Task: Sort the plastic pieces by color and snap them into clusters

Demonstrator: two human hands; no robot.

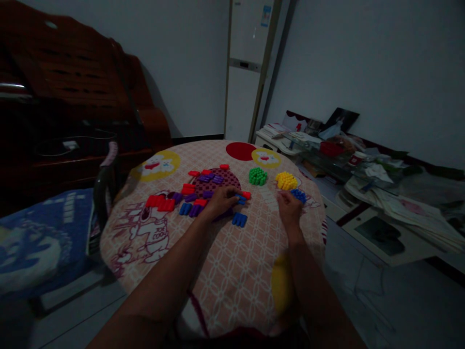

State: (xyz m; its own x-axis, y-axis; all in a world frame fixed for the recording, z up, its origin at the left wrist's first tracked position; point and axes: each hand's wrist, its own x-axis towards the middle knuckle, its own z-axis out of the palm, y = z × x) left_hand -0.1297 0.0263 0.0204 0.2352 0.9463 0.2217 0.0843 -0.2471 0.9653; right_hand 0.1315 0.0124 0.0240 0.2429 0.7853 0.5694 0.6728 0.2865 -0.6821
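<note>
My left hand [221, 200] rests on the round table [225, 271], its fingers pinching a small blue comb-shaped plastic piece [240, 198] beside a red piece [246, 195]. Another blue comb piece [239, 219] lies just below that hand. My right hand [289, 207] sits to the right, fingertips touching a blue studded cluster [298, 195]. Behind it stand a yellow cluster [286, 181] and a green cluster [257, 176]. Red pieces [160, 202] and purple pieces [196, 210] lie scattered to the left around a dark purple circle [217, 182] printed on the cloth.
The table wears a cartoon-print cloth with a red circle [240, 150] at the far edge. A dark wooden sofa [69, 111] stands to the left, a blue blanket [39, 237] below it. A cluttered low table [363, 169] is on the right. A tall white unit [247, 72] stands behind.
</note>
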